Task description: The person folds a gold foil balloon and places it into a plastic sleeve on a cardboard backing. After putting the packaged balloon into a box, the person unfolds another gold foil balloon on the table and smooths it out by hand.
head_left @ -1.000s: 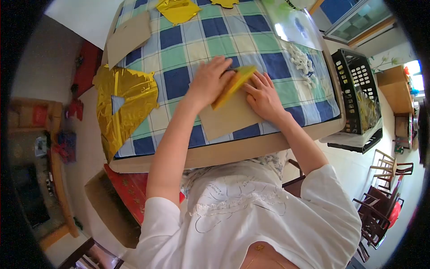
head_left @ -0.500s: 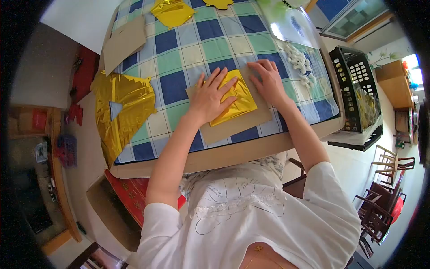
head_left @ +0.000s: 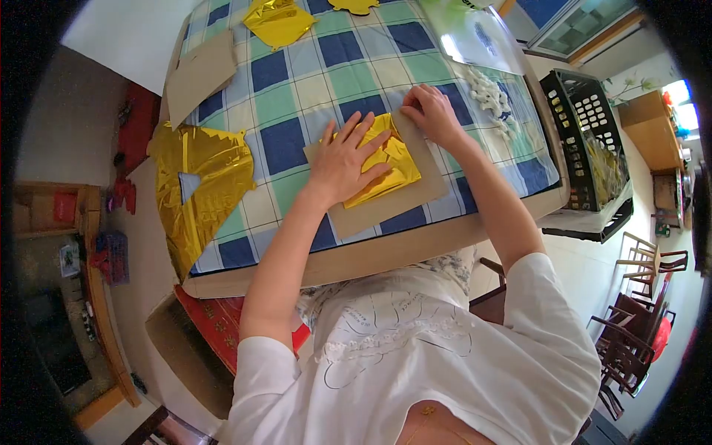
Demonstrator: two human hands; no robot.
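A folded piece of gold foil (head_left: 400, 169), looking like a flat foil balloon, lies creased on a brown cardboard sheet (head_left: 371, 219). My left hand (head_left: 343, 162) rests on the foil's left part with fingers spread, pressing it down. At the upper right corner of the cardboard, my right hand (head_left: 434, 117) has its thumb and fingertips drawn together beside the foil's top edge. Whatever those fingertips pinch is hidden. Left of the cardboard, a larger flat gold foil balloon (head_left: 215, 159) with a cut-out hole drapes over the table's edge.
A checked cloth (head_left: 311, 93) covers the table. Toward the back are another cardboard piece (head_left: 204, 74), a gold foil piece (head_left: 278, 24), a yellow cutout (head_left: 354, 6) and a clear plastic bag (head_left: 475, 41). White string-like bits (head_left: 489, 96) lie at right, beside a black crate (head_left: 582, 141).
My right hand has moved slightly left and its fingers have closed together at the foil's top edge. My left hand stays on the foil, whose surface looks more wrinkled.
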